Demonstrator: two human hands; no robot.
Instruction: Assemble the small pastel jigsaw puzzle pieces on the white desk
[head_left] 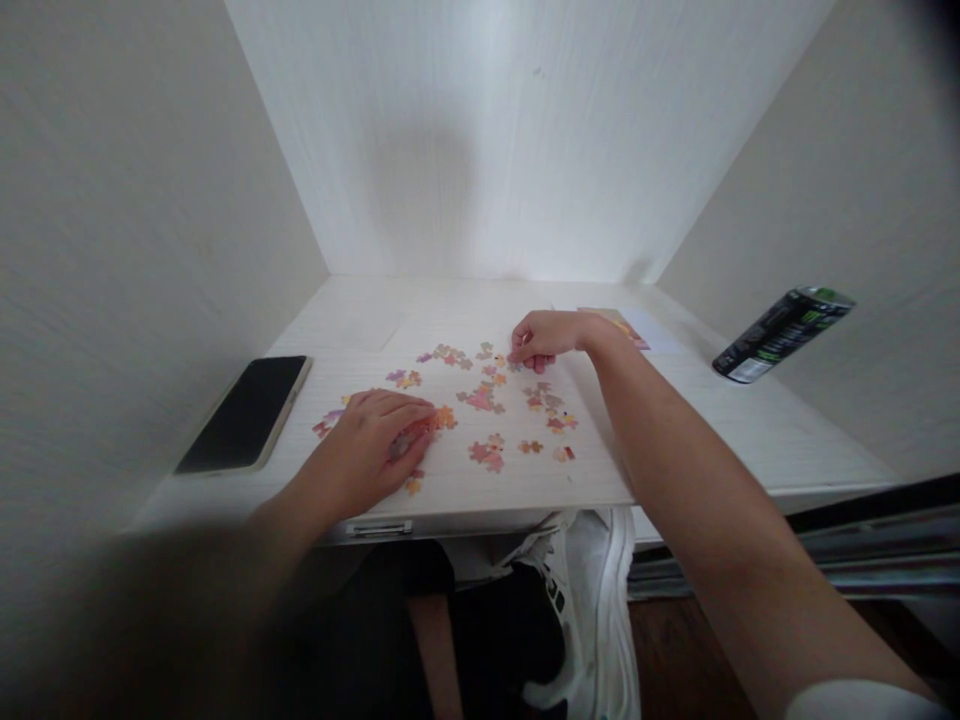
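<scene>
My left hand (379,435) rests on the white desk with its fingers curved over a cluster of orange puzzle pieces (444,418); the pieces show between thumb and fingers. Farther back, the fingertips of my right hand (544,338) are pinched on a small greyish puzzle piece (515,367), mostly covered by the fingers. Joined pink puzzle pieces (482,397) lie between the hands. Nearer the front edge is another pink cluster (487,453), and brownish-grey pieces (543,399) lie below my right hand.
A phone (246,415) lies at the left of the desk (600,490). On the right stands a dark drink can (780,333). A printed picture card (615,325) lies behind my right forearm. Walls enclose the desk on three sides. A white shoe (600,600) is below the front edge.
</scene>
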